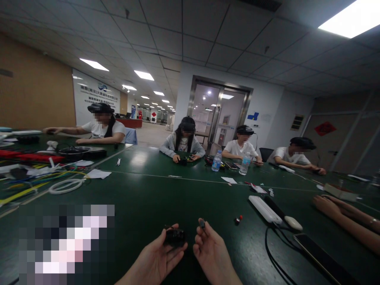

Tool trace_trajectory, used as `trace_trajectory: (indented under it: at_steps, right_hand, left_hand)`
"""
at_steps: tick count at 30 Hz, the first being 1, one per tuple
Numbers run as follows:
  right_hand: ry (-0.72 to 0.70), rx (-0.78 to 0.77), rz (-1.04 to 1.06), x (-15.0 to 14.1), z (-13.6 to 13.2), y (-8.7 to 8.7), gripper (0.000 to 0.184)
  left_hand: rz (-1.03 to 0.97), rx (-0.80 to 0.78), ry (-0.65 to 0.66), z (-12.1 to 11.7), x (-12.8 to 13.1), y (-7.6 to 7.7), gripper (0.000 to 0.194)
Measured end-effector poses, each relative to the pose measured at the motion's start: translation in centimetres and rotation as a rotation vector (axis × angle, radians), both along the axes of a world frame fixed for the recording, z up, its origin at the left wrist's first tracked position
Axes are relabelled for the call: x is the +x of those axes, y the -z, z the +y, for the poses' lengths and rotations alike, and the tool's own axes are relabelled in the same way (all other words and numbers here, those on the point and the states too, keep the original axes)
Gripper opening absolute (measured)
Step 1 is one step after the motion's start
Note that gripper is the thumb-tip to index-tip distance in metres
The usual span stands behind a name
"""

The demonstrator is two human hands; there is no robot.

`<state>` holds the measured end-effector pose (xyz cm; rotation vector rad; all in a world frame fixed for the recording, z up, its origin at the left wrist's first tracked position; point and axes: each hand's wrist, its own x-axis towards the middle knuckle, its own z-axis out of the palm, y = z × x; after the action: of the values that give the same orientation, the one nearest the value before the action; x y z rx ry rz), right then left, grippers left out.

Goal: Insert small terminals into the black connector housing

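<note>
My left hand (158,255) is turned palm up over the near part of the green table, its thumb and fingers around a small black boxy device (175,236). What kind of device it is I cannot make out. To its right, my right hand (212,249) pinches a tiny dark piece (202,225) between thumb and fingertips; a short wire or tip seems to stick up from it. The two hands are apart, at about the same height. A little to the right of my right hand lies a small part with a red top (238,219).
A white power strip (265,209), a white mouse-shaped object (293,223), black cables and a dark phone (319,253) lie at right, near another person's hands (329,206). Tangled cables (63,186) cover the left. Water bottles (245,163) and several seated people are across the table (142,206).
</note>
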<state>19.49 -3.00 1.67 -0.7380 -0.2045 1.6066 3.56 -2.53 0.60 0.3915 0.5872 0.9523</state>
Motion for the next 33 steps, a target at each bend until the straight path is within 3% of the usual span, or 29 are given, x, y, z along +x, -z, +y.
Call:
trace_trajectory:
  at_steps: [9, 15, 26, 33]
  right_hand:
    - [-0.021, 0.017, 0.008, -0.1, -0.1, -0.1, 0.025]
    - [-0.014, 0.008, -0.002, 0.0, 0.0, -0.1, 0.025]
    - [-0.005, -0.001, -0.018, -0.1, 0.1, 0.1, 0.027]
    - [0.009, -0.016, -0.009, -0.2, 0.1, -0.2, 0.025]
  left_hand:
    - [-0.060, 0.017, 0.032, 0.1, -0.3, 0.5, 0.051]
    - [-0.131, 0.034, 0.101, 0.2, -0.7, 0.6, 0.038]
    - [-0.013, 0.060, 0.042, -0.1, -0.2, 0.7, 0.030]
    - [0.045, 0.067, -0.034, 0.0, 0.0, 1.4, 0.048]
